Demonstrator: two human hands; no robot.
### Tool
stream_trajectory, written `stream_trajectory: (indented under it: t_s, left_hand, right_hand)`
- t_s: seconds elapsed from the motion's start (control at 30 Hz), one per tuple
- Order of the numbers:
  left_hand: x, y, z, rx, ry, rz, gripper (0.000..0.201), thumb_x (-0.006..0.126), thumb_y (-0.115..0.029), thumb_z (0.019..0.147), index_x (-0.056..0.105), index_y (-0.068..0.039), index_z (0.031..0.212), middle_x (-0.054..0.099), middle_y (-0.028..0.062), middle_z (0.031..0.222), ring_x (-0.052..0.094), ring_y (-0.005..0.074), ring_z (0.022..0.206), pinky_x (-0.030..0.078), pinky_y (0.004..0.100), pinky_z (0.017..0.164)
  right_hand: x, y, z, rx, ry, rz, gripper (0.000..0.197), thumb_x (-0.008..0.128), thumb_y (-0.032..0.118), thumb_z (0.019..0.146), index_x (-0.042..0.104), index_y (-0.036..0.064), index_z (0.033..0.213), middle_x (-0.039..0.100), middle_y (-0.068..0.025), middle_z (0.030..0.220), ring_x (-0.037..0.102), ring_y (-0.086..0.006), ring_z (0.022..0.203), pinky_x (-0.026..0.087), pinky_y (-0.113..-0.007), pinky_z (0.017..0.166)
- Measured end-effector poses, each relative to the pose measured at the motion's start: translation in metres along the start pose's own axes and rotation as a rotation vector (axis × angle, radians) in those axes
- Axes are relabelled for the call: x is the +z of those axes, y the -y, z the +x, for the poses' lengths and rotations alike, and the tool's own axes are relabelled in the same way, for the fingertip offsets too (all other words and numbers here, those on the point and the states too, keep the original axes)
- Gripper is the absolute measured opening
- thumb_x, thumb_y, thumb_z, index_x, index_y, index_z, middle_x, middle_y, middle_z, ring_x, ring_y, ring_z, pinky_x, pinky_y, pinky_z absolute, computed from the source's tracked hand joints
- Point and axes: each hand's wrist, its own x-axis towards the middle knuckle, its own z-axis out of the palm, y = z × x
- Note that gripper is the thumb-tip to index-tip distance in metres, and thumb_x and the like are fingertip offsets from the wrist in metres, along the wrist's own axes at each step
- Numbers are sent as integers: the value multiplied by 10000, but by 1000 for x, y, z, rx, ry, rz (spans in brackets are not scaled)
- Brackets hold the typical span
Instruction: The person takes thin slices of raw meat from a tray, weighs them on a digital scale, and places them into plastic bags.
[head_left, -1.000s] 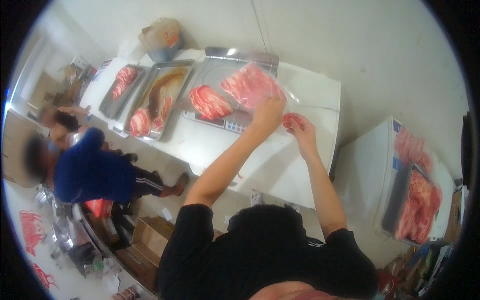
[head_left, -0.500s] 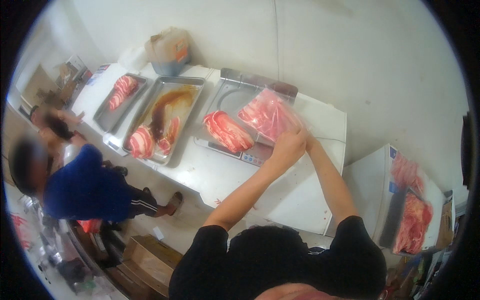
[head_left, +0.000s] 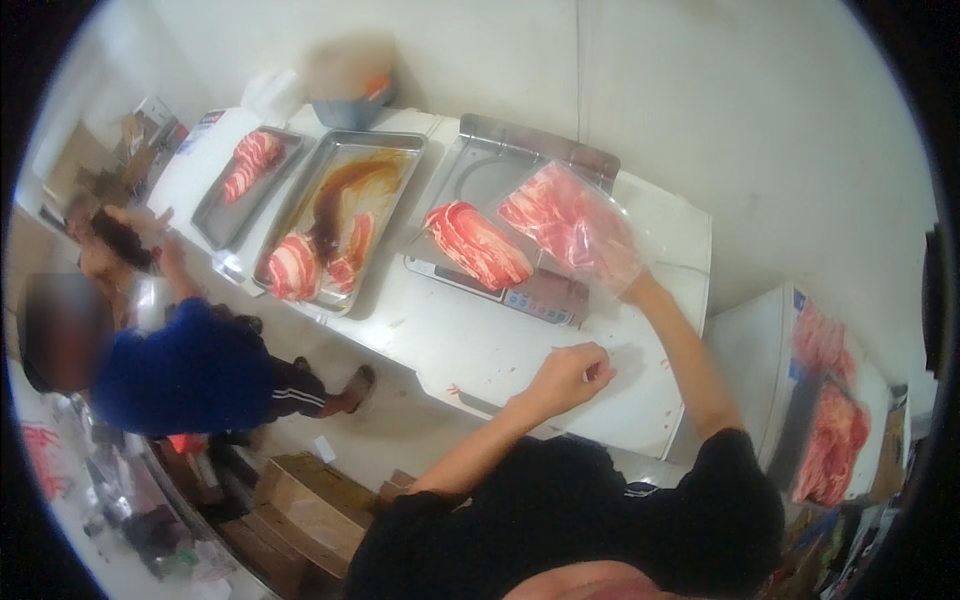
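My right hand [head_left: 622, 272] is at the mouth of a clear plastic bag [head_left: 640, 225], its fingers seen partly through the film. Inside the bag is pink and white sliced meat [head_left: 560, 215]; the bag lies over the right part of a metal scale [head_left: 470, 180]. Below it, my left hand [head_left: 572, 382] hovers apart from the bag, fingers curled in, nothing visible in them. A bundle of fatty sliced meat [head_left: 478, 245] rests on the scale, left of the bag.
Left of the scale, a metal tray [head_left: 375, 215] holds meat and brown liquid; a smaller tray [head_left: 225, 215] holds another piece. A jug [head_left: 350, 85] stands behind. More meat [head_left: 835, 440] lies on a white surface at right. A person in blue [head_left: 185, 365] is at left, above cardboard boxes [head_left: 310, 510].
My left hand has come off the bag and moved down toward me. The right hand's fingers now show through the plastic at the bag's mouth. The view has shifted slightly.
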Motion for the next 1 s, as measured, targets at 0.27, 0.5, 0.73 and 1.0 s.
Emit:
stream_trajectory:
  t_s: [0.27,0.5,0.73,1.0]
  left_hand:
    - [14,12,-71,-280,163,-120,207,768,-201,917,682,-22,859,682,98,758,638,194,665,523,335,646]
    - [7,56,-108,-264,-65,-207,217,773,-211,895,691,-14,855,674,80,737,624,166,678,514,334,666]
    - [-4,68,-109,-256,-183,-379,194,764,-209,933,714,-28,886,683,7,767,606,88,732,505,293,682]
    - [55,67,-80,-119,42,-512,274,737,-271,964,708,-17,863,684,23,758,625,98,699,511,293,638]
  right_hand:
    - [33,5,42,117,73,295,571,542,278,1025,446,69,1548,329,-159,1662,309,-316,1530,246,-389,1248]
    - [26,-27,-132,200,-317,200,395,487,186,1054,599,-29,1366,578,-203,1444,527,-336,1367,374,-430,1164]
    - [29,-116,-154,849,-587,950,459,508,335,1067,499,106,1465,568,-141,1394,537,-283,1298,447,-442,1071]
    - [26,-148,-102,992,-348,1272,1026,478,826,904,262,136,1632,298,-201,1643,400,-366,1435,316,-522,1176]
